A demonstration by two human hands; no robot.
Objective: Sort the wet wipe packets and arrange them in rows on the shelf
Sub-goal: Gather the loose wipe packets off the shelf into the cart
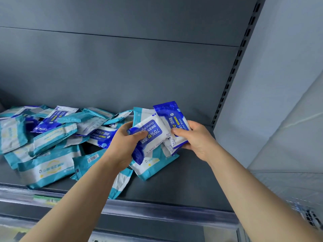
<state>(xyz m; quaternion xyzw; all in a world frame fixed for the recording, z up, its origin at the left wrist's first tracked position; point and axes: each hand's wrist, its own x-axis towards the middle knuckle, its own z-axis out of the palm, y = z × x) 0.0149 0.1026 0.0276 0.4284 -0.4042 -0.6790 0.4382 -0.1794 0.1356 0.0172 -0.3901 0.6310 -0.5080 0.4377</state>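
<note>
A jumbled heap of wet wipe packets covers the left and middle of the grey shelf. Some are teal and white, others dark blue and white. My left hand grips a blue "75% Alcohol Wipes" packet just above the heap's right end. My right hand holds a second blue packet beside it, with more packet edges tucked underneath. A teal packet lies flat beneath both hands. Another teal packet hangs near the shelf's front edge.
The shelf's grey back panel rises behind the heap. A slotted upright post marks the shelf's right end, with a pale wall beyond. A clear price-label strip runs along the front edge. Bare shelf surface shows right of my hands.
</note>
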